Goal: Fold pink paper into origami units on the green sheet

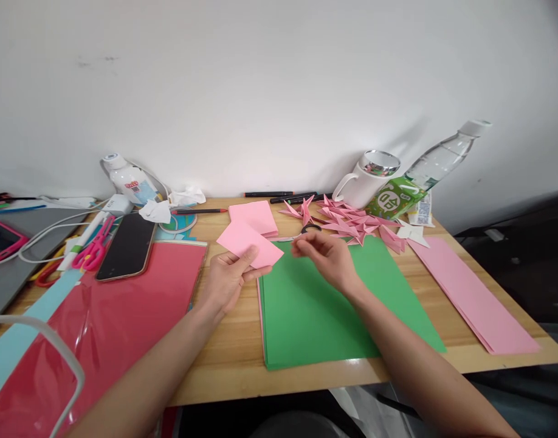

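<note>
Raised over the left part of the green paper stack is a pink sheet of paper (pixel 249 243), pinched at its lower edge between the thumb and fingers of my left hand (pixel 228 274). My right hand (pixel 327 255) hovers above the green paper (pixel 324 316), fingers curled and tips together, with nothing showing between them. Just behind it lie scissors with a dark handle (pixel 310 229), partly covered by the hand. A pile of square pink paper (pixel 254 216) rests behind the held sheet. Folded pink paper pieces with pointed tips (pixel 343 216) are heaped beyond my right hand.
A white mug (pixel 365 185), a green box (pixel 392 198) and a tilted water bottle (pixel 443 158) stand back right. Long pink paper strips (pixel 475 298) lie right. A phone (pixel 126 246), pink scissors (pixel 94 246) and a red plastic-covered pack (pixel 124 316) lie left. A cable loops lower left.
</note>
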Motion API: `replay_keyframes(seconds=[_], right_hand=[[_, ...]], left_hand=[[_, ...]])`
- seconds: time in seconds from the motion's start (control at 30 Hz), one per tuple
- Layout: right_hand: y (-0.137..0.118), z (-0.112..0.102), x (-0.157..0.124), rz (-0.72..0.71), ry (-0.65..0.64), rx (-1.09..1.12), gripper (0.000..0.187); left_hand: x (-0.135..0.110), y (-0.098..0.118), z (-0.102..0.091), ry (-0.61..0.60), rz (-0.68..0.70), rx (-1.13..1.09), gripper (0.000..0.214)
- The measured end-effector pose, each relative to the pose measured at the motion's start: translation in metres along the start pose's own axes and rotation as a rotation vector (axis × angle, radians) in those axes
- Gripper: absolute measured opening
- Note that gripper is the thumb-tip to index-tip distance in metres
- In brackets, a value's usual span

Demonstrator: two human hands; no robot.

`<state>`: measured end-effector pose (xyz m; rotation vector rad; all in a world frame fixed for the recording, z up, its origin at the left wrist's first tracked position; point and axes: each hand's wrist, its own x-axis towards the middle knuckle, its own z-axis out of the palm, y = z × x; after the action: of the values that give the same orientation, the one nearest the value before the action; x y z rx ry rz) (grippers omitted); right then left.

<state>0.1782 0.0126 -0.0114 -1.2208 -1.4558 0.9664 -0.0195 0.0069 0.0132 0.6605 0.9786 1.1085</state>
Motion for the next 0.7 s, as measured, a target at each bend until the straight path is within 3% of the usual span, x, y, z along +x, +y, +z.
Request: replay_keyframes(seconds=[0.03,0.1,0.17,0.27,0.5,0.63,0.7], right_hand=[[0.004,-0.007,0.004,-0.103,0.093,-0.208,0.018],[0.011,-0.020,0.010,-0.269,0.107,-0.589,0.021],[0.016,-0.029,0.014,-0.356,0.015,-0.851,0.031],[0.016,-0.033,0.016,-0.367,-0.185,-1.080,0.045],[0.004,-0.032,0.034,-0.304,-0.434,-1.313,0.043],[-0.001,-0.041,0.042,-0.284,-0.441,-1.320,0.037],[-0.006,-0.047,0.039,-0.254,-0.391,-1.201,0.039]], left_hand=[[0.001,0.001,-0.001,0.008,0.024,-0.004,0.026],[0.002,0.002,-0.004,0.017,0.057,-0.012,0.027],[0.003,0.004,-0.006,0.019,0.078,-0.021,0.028],[0.003,0.009,-0.007,0.027,0.102,-0.040,0.028],[0.002,0.019,-0.007,0.071,0.120,-0.065,0.033],[0.004,0.021,-0.010,0.048,0.120,-0.068,0.030],[0.004,0.022,-0.011,0.027,0.122,-0.056,0.030]])
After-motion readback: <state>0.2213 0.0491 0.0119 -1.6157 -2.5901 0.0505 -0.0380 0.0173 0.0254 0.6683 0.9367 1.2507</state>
